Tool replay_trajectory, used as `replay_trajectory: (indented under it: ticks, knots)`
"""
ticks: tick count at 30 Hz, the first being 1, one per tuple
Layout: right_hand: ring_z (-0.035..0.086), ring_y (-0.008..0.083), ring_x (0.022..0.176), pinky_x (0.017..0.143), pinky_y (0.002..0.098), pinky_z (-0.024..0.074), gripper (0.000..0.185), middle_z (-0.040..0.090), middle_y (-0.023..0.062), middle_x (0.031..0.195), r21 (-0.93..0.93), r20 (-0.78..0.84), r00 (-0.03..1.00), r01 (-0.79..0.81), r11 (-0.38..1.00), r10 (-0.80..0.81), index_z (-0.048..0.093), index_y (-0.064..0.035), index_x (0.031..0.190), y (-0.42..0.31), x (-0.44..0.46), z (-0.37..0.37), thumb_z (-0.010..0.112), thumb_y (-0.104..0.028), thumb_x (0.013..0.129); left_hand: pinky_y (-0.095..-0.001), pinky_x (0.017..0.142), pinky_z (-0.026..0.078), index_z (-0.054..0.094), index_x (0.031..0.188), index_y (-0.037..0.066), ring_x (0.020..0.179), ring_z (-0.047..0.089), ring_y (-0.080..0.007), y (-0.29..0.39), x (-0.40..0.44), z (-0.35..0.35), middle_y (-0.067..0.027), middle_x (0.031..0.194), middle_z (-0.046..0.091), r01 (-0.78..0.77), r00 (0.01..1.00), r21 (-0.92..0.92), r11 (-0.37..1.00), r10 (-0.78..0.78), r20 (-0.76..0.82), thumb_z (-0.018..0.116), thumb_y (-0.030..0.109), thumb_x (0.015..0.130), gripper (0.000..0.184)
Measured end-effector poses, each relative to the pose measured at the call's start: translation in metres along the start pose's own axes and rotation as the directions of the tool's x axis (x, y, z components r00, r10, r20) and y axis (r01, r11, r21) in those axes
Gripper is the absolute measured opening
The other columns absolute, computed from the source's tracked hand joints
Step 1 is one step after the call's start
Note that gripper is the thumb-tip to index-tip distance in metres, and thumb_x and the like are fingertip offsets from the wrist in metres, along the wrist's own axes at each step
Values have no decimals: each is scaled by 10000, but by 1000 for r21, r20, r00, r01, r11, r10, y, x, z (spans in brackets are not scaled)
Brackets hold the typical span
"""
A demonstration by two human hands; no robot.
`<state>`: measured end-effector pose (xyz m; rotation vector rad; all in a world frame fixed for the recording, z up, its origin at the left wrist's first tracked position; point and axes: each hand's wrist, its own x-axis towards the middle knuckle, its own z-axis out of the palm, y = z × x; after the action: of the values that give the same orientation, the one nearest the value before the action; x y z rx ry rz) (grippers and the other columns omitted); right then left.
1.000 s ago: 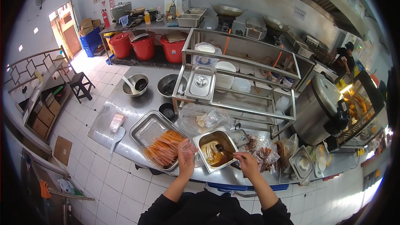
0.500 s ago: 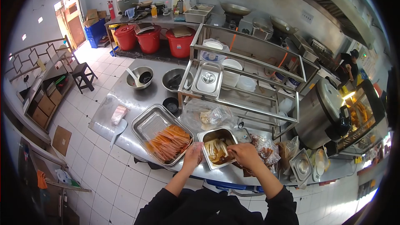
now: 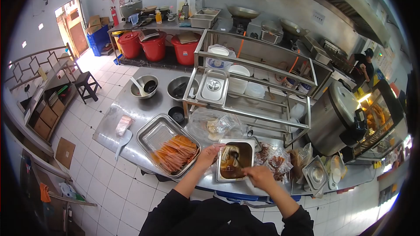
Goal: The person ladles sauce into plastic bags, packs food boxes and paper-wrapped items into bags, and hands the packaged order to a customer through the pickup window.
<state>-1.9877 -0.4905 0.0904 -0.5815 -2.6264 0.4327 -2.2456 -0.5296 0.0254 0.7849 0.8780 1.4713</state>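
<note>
One pan (image 3: 229, 180) of brown sauce (image 3: 227, 166) sits on the table (image 3: 109, 131), just right of a tray (image 3: 152, 130) of orange slices (image 3: 176, 152). The right hand (image 3: 259, 177) grips a spoon (image 3: 236, 161), its bowl in the sauce; the left hand (image 3: 211, 154) is by the pan's left rim, its grasp unclear.

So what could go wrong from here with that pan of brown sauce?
Perhaps a few things. The pan sits near the table's front edge, so a hard push from the right hand with the spoon might shift it or slop sauce. The left hand is close to the rim, so it could get splashed. Separately, the white spatula's handle pokes past the table edge, where a passing body might knock it down.
</note>
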Motion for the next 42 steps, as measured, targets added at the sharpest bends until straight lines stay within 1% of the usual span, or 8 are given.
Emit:
replay_trajectory:
  ticks: [9, 15, 20, 26, 30, 32, 39, 42]
  knots:
    - [634, 191, 694, 583, 340, 471, 202, 659, -17, 793, -182, -321, 947, -73, 981, 11, 654, -158, 958, -14, -15, 13, 688, -144, 760, -247, 888, 438, 559, 1211, 41, 1022, 569, -110, 16, 0, 7, -44, 1101, 624, 77, 985, 34, 996, -81, 151, 640, 362, 880, 468]
    - [661, 192, 772, 609, 332, 484, 231, 695, -11, 942, -84, -44, 997, 58, 995, -62, 639, -159, 920, -31, -47, 29, 671, -95, 700, -243, 861, 455, 532, 1222, -4, 985, 582, -120, 19, 5, 9, -51, 1085, 615, 83, 982, 38, 996, -88, 168, 690, 415, 818, 603]
    - [653, 190, 762, 608, 317, 487, 214, 690, -12, 946, -169, -302, 953, -95, 981, 40, 617, -151, 879, -8, -25, 22, 671, -95, 680, -232, 842, 459, 539, 1207, -1, 957, 583, -117, 7, 9, 8, -52, 1052, 611, 86, 987, 121, 989, -101, 127, 678, 349, 846, 521]
    - [658, 205, 755, 600, 354, 510, 158, 689, 3, 932, -72, -71, 991, 106, 992, -112, 622, -142, 879, -11, -38, 30, 626, -102, 727, -207, 762, 432, 608, 1118, 50, 833, 543, -65, 13, 12, 19, -9, 938, 610, 17, 999, 235, 972, -25, 30, 674, 132, 866, 274]
    - [658, 223, 746, 595, 365, 509, 230, 683, 24, 889, -110, -350, 936, -82, 990, 39, 608, -153, 958, 5, -23, 25, 627, -101, 735, -198, 693, 418, 634, 1071, 56, 745, 515, -51, 14, 10, 25, 24, 824, 584, 0, 998, 410, 912, 24, -53, 699, 78, 821, 259]
    - [659, 221, 734, 591, 361, 508, 214, 683, 28, 876, -72, -28, 994, 102, 992, -104, 609, -159, 962, -5, -41, 40, 635, -111, 755, -200, 654, 402, 643, 1047, 59, 694, 481, -42, 14, 12, 22, 45, 757, 552, -40, 995, 440, 897, 78, -67, 692, 74, 822, 230]
    - [656, 219, 719, 588, 343, 507, 227, 679, 8, 833, -79, -320, 947, -21, 997, -6, 619, -146, 940, 1, -23, 20, 662, -105, 721, -188, 632, 380, 647, 1027, 60, 693, 456, -35, 17, 4, 28, 58, 757, 531, -32, 990, 391, 920, 81, -111, 679, 44, 818, 212]
    - [648, 232, 704, 588, 367, 502, 241, 680, 20, 866, 29, -96, 984, 154, 988, -151, 612, -143, 963, -11, -30, 30, 626, -94, 728, -186, 630, 379, 647, 1039, 57, 698, 457, -32, 15, 6, 23, 61, 767, 532, -53, 989, 463, 885, 110, -95, 673, 28, 816, 227]
